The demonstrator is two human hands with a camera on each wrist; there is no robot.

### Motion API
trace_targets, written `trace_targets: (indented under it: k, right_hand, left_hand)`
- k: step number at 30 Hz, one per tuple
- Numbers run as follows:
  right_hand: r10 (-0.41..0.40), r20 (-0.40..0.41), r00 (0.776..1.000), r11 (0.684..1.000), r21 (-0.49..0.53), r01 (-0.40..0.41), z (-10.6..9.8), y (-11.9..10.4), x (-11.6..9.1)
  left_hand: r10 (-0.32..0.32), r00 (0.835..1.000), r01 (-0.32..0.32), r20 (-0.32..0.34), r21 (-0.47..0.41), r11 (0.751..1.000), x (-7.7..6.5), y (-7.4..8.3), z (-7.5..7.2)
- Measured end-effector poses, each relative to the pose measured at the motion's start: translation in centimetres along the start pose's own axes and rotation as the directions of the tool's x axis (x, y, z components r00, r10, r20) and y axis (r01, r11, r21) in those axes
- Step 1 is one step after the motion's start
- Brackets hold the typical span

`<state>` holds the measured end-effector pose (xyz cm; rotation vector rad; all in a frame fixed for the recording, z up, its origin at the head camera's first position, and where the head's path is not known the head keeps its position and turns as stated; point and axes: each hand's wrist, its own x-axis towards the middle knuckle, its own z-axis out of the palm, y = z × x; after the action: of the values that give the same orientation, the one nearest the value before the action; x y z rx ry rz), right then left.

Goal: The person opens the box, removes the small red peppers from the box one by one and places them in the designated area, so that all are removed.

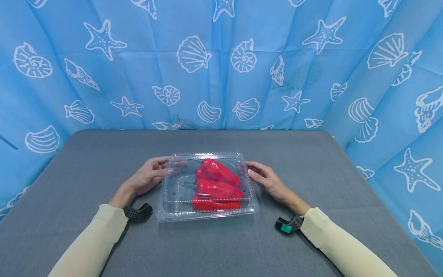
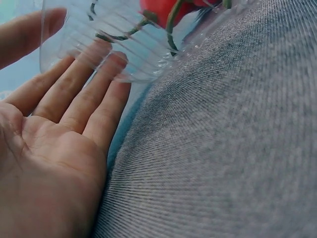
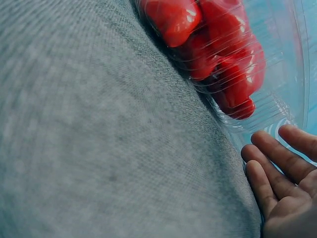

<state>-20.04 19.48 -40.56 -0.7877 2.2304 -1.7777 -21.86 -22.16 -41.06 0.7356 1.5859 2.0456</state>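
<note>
A clear plastic clamshell box (image 1: 180, 192) with a ridged, domed lid rests on the grey table. Several red peppers (image 1: 218, 188) with green stems lie inside, mostly toward its right half. My left hand (image 1: 150, 175) is at the box's left side, its fingertips overlapping the clear wall. In the left wrist view, the fingers of that hand (image 2: 74, 94) are nearly straight, with tips showing through the plastic. On the opposite side, my right hand (image 1: 266, 179) has its fingertips right at the box's right wall. Its fingers (image 3: 282, 158) look extended and relaxed in the right wrist view.
Grey cloth covers the table (image 1: 294, 154) around the box. Behind it hangs a blue curtain (image 1: 221, 92) printed with white shells and starfish, which also runs along both sides. Each wrist wears a black band with a camera (image 1: 140, 211).
</note>
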Motion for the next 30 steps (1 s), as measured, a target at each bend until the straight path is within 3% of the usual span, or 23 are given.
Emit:
trace_targets:
  k: [11, 17, 23, 27, 30]
  right_hand:
    - [-0.047, -0.022, 0.999, 0.999, -0.003, 0.047, 0.3, 0.0, 0.3]
    - [-0.057, -0.036, 0.998, 0.998, 0.008, 0.058, 0.3, 0.0, 0.1]
    - [-0.134, 0.005, 0.991, 0.991, 0.024, 0.134, 0.2, 0.1, 0.0]
    - [-0.175, 0.042, 0.984, 0.983, -0.045, 0.177, 0.6, -0.3, -0.1]
    - [-0.11, 0.033, 0.993, 0.982, -0.152, 0.114, 1.4, -0.9, -0.3]
  left_hand:
    - [0.068, 0.99, -0.065, -0.127, 0.028, 0.998, 0.1, -0.2, -0.1]
    - [0.057, 0.966, -0.043, -0.251, 0.063, 0.997, 0.2, -0.1, -0.1]
    - [0.093, 0.938, -0.087, -0.335, 0.032, 0.996, 0.3, -0.2, -0.2]
    - [0.126, 0.921, -0.129, -0.368, 0.016, 0.992, 0.5, -0.3, -0.2]
    - [0.126, 0.919, -0.13, -0.374, 0.016, 0.991, 0.5, -0.4, -0.2]
